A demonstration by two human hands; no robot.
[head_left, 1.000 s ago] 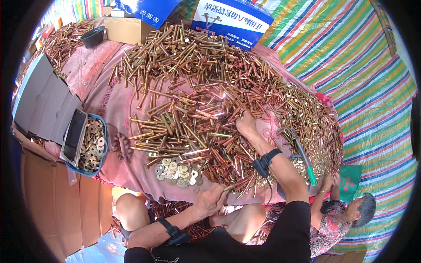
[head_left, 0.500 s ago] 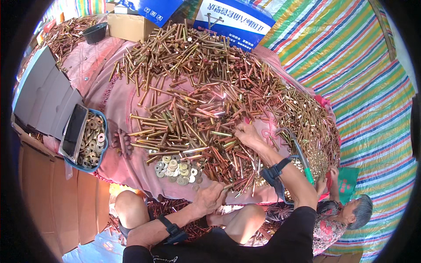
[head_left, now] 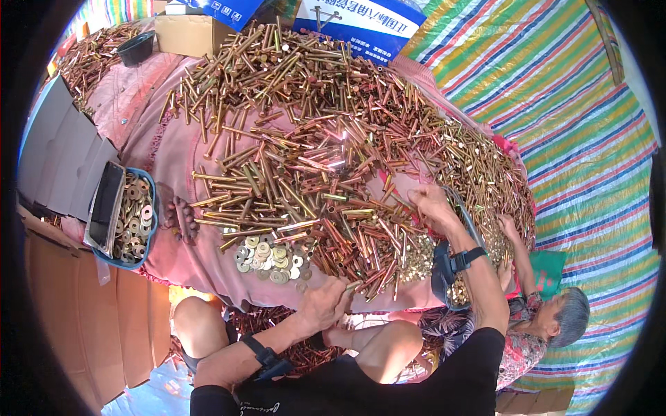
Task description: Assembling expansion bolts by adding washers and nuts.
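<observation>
My left hand [head_left: 326, 303] is closed at the near edge of the pink cloth [head_left: 208, 277]. A brass-coloured metal piece [head_left: 354, 285] pokes out at its fingertips; most of it is hidden. Just beyond lie loose flat washers [head_left: 272, 261] and a heap of metal sleeves [head_left: 361, 246]. My right hand [head_left: 431, 204] is farther out to the right, fingers drawn together over the cloth beside long bolts [head_left: 472, 156]. Whatever is in its fingertips cannot be made out. Small brassy nuts [head_left: 418, 260] lie near my right wrist.
A blue tub of washers [head_left: 133, 225] stands at left by a grey carton flap [head_left: 62, 149]. Bolts are heaped at the back before a blue-and-white box [head_left: 361, 28] and a black bowl [head_left: 135, 48]. Another person [head_left: 548, 326] reaches in at right, near a green bag [head_left: 544, 272].
My right hand has moved right, away from the sleeve heap toward the bolts on the right. The left hand remains near the cloth's edge. The whole view has shifted slightly.
</observation>
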